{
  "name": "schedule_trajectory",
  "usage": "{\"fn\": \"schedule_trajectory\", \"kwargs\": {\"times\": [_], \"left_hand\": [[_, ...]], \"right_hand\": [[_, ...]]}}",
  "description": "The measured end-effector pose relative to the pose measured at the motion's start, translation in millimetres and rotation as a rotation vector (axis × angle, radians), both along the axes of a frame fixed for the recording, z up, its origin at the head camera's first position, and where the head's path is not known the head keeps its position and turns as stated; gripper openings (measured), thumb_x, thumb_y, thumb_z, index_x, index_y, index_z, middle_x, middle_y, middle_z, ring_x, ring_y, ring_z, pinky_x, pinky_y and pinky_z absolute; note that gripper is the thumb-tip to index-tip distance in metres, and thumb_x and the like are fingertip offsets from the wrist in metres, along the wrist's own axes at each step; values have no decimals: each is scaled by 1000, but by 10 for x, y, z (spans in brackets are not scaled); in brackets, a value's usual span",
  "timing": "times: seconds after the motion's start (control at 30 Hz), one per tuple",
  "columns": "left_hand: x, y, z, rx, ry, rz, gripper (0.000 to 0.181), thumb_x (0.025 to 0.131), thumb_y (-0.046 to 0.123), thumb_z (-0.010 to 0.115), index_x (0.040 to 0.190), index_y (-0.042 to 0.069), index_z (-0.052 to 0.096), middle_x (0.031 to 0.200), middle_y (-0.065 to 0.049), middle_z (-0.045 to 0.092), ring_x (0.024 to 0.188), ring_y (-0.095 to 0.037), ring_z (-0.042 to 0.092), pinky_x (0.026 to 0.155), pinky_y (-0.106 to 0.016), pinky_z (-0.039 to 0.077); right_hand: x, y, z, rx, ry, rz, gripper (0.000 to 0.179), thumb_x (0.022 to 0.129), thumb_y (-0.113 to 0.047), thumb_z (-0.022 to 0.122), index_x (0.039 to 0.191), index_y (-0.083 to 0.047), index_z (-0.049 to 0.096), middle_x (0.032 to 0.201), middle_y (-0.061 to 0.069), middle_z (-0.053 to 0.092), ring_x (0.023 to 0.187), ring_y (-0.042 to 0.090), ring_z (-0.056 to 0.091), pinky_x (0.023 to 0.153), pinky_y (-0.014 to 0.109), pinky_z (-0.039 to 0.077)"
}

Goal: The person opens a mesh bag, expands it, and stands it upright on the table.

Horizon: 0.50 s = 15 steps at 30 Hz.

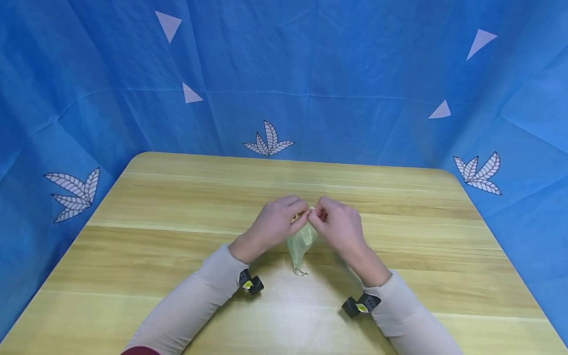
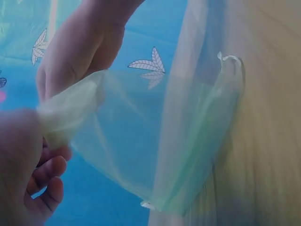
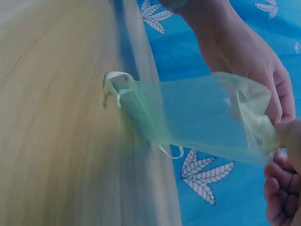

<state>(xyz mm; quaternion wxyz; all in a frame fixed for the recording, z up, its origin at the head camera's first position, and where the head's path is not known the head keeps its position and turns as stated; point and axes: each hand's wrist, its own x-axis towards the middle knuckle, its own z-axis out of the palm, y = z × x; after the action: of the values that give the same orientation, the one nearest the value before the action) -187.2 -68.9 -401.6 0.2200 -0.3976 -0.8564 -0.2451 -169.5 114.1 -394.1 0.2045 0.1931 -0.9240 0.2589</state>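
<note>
A sheer pale green drawstring pouch [image 1: 301, 242] hangs between both hands over the middle of the table. My left hand [image 1: 278, 220] pinches one side of its upper end with thumb and fingertips. Opposite it, my right hand [image 1: 340, 226] pinches the same end, the fingertips of the two hands close together. In the left wrist view the thin mesh [image 2: 136, 132] is spread out and see-through, gathered in folds at the hands. A pale cord loop [image 3: 115, 82] dangles from the lower end in the right wrist view, with a smaller loop [image 3: 174, 153] at the side.
The light wood-grain table [image 1: 177, 207] has rounded far corners. Blue cloth [image 1: 310, 74] with white triangles and leaf prints surrounds it at the back and sides. A black strap-on camera sits at the left wrist [image 1: 252, 283] and another at the right wrist [image 1: 358, 304].
</note>
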Motion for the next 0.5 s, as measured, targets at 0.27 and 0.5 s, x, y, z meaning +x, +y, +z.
{"fn": "schedule_trajectory", "kwargs": {"times": [0.27, 0.5], "left_hand": [[21, 16, -8, 38, 44, 35, 5, 91, 10, 63, 86, 12, 63, 80, 4, 60, 68, -8, 53, 58, -18, 44], [2, 2, -20, 82, -8, 67, 4, 93, 13, 63, 91, 11, 67, 87, 1, 66, 76, -9, 60, 63, -21, 49]], "right_hand": [[-11, 23, -2, -53, -73, 6, 11, 85, -9, 61, 76, -15, 56, 68, -3, 57, 57, 15, 50, 53, 31, 42], [-32, 31, -14, -48, -107, 82, 11, 94, -14, 62, 100, -9, 69, 84, 1, 68, 72, 16, 61, 61, 32, 49]]}}
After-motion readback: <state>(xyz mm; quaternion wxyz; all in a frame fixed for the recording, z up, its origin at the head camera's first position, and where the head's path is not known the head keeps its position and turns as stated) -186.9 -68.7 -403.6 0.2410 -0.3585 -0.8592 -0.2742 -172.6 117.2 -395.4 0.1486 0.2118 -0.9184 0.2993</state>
